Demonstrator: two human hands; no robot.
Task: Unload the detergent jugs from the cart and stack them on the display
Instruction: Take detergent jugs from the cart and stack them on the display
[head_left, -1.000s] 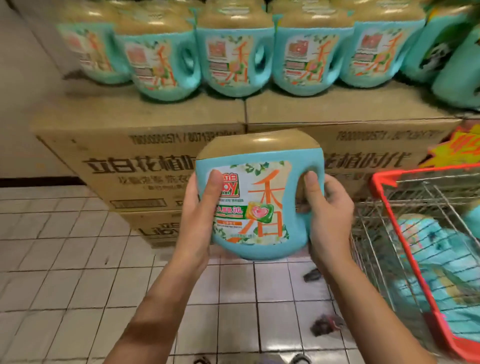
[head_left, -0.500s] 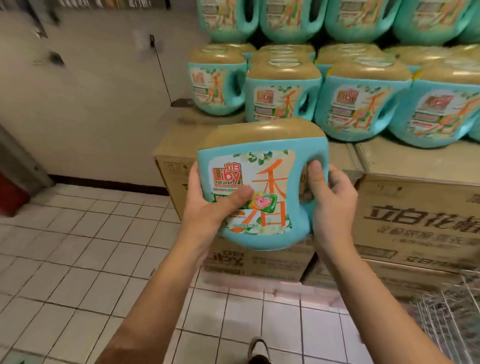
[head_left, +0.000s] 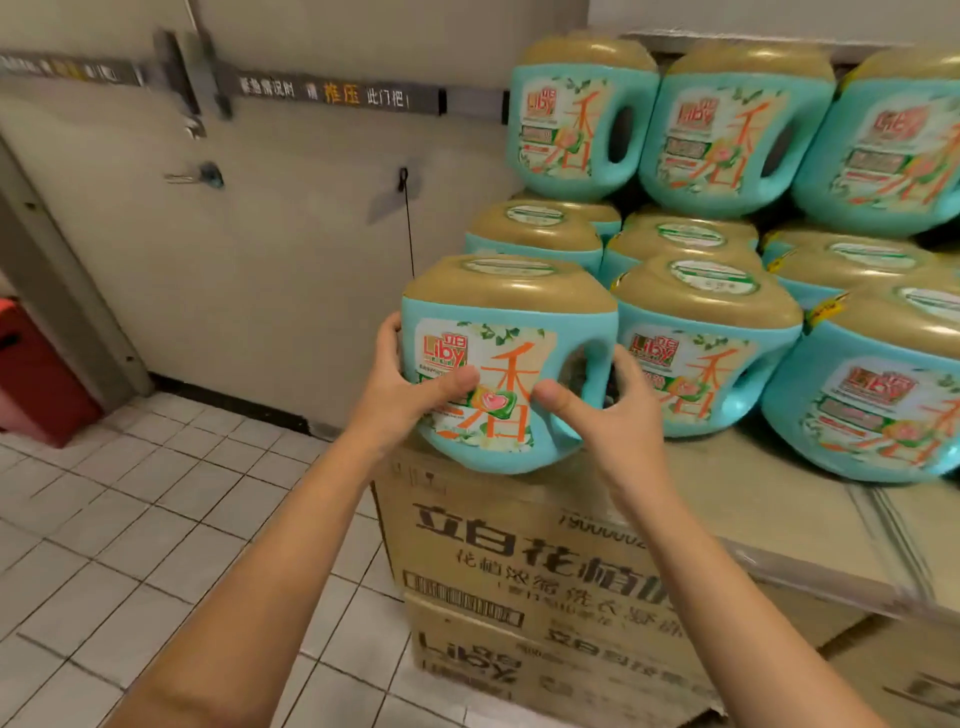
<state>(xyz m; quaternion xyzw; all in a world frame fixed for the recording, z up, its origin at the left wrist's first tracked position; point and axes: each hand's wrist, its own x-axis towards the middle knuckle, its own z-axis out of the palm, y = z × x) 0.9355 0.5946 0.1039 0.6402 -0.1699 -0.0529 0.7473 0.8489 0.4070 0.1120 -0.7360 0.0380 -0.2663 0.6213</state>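
Though perhaps on the carton (head_left: 727, 499), upright jug (head_left: 498, 358), label camera-ward, handle right, gripped between left hand (head_left: 410, 389) and right hand (head_left: 608, 421).

Two hands (head_left: 402, 397) (head_left: 615, 423), one held jug (head_left: 498, 332)

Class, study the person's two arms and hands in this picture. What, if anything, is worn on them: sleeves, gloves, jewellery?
Nothing worn shows. The left hand and right hand are ungloved, with no rings on the fingers in view. Neither wrist carries a watch or band. The left forearm and right forearm are bare down to the picture's edge; no sleeve appears.
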